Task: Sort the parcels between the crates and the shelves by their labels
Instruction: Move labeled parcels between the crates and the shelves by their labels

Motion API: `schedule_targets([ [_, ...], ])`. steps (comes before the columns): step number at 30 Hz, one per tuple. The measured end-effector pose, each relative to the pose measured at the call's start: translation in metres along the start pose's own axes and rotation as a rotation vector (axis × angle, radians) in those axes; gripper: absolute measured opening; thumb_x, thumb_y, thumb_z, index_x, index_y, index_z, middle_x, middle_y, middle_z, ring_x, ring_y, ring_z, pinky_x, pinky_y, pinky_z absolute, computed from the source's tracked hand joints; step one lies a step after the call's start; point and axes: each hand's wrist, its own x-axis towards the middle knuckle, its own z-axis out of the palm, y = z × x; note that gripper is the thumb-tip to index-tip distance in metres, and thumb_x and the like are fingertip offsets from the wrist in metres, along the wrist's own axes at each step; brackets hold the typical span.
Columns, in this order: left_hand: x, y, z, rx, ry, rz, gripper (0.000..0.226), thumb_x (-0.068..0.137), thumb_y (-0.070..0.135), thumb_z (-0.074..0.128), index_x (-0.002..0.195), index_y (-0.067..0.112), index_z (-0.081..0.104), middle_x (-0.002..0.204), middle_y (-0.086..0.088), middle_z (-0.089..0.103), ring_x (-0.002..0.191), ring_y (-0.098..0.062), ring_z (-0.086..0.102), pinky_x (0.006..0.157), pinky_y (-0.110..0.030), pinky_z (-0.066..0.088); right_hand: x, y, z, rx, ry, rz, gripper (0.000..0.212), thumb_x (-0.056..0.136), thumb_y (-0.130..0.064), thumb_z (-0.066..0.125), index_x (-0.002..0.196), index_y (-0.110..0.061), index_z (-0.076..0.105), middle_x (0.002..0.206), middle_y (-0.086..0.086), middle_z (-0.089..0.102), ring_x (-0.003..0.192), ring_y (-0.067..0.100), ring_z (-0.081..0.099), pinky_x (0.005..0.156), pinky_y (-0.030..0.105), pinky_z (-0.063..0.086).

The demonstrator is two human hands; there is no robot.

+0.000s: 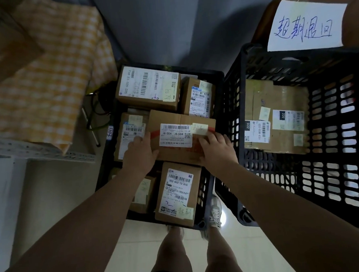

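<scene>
Pale tiled floor [137, 250], grey wall behind, two black crates side by side. Left hand [141, 157] and right hand [216, 152] grip the near corners of the J6-S04 parcel [182, 135], fingers clamped over its edges. It's on or just above the packed parcels in the left crate [218, 87]; can't tell which. Risk: a near-edge grip only, so the far end may dip and snag neighbours' sticky notes. The right crate [332, 147] has a taller rim to clear, and there is free room beside its big parcel [276, 117]. Cloth-covered shelf [38, 150] stands close on the left.
</scene>
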Motion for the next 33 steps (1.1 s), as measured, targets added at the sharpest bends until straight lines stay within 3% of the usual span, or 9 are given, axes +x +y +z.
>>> schedule_targets([
  [6,-0.041,0.007,-0.037,0.222,0.118,0.113,0.046,0.096,0.032,0.048,0.138,0.016,0.04,0.129,-0.012,0.049,0.115,-0.028,0.047,0.088,-0.039,0.045,-0.017,-0.006,-0.027,0.007,0.078,-0.055,0.052,0.096,-0.032,0.049,0.144,-0.02,0.032,0.15,0.012,0.03,0.141,0.03,0.023,0.118,0.045,0.016],
  [13,-0.122,0.015,-0.077,0.362,0.321,0.149,0.039,0.097,0.029,0.045,0.134,0.018,0.046,0.129,-0.005,0.053,0.115,-0.025,0.05,0.087,-0.037,0.045,-0.05,-0.01,-0.081,-0.041,0.153,-0.28,0.05,0.095,-0.036,0.048,0.141,-0.017,0.039,0.145,0.011,0.038,0.134,0.03,0.033,0.108,0.042,0.031],
  [17,-0.186,0.024,-0.093,0.388,0.419,0.073,0.036,0.098,0.028,0.041,0.132,0.019,0.047,0.125,-0.004,0.054,0.113,-0.024,0.05,0.089,-0.036,0.045,-0.086,-0.011,-0.121,-0.045,0.291,-0.449,0.037,0.095,-0.024,0.045,0.13,-0.016,0.05,0.131,0.009,0.049,0.12,0.028,0.043,0.093,0.039,0.04],
  [21,-0.258,0.034,-0.115,0.417,0.546,0.005,0.033,0.1,0.028,0.038,0.129,0.017,0.051,0.125,-0.005,0.055,0.113,-0.024,0.051,0.091,-0.034,0.042,-0.126,-0.03,-0.162,-0.039,0.406,-0.667,0.03,0.095,-0.022,0.044,0.122,-0.011,0.055,0.124,0.009,0.052,0.113,0.028,0.047,0.079,0.031,0.039],
  [26,-0.35,0.047,-0.16,0.329,0.774,-0.05,0.03,0.089,0.016,0.06,0.118,0.007,0.063,0.116,-0.015,0.063,0.106,-0.035,0.059,0.085,-0.045,0.049,-0.183,-0.08,-0.21,0.084,0.461,-0.886,0.033,0.098,-0.024,0.043,0.128,-0.014,0.055,0.126,0.006,0.052,0.114,0.026,0.049,0.087,0.039,0.048],
  [29,-0.399,0.039,-0.183,0.339,0.849,-0.187,0.038,0.095,0.027,0.05,0.131,0.015,0.054,0.13,-0.007,0.056,0.119,-0.029,0.051,0.094,-0.04,0.041,-0.218,-0.115,-0.237,0.151,0.539,-1.057,0.032,0.098,-0.023,0.047,0.127,-0.014,0.055,0.124,0.004,0.053,0.11,0.023,0.052,0.079,0.036,0.05],
  [33,-0.458,0.017,-0.205,0.313,0.945,-0.324,0.04,0.097,0.031,0.046,0.135,0.018,0.049,0.133,-0.005,0.053,0.12,-0.028,0.047,0.095,-0.038,0.039,-0.263,-0.169,-0.262,0.24,0.589,-1.198,0.032,0.096,-0.024,0.048,0.125,-0.015,0.057,0.124,0.003,0.056,0.108,0.023,0.053,0.084,0.035,0.048],
])
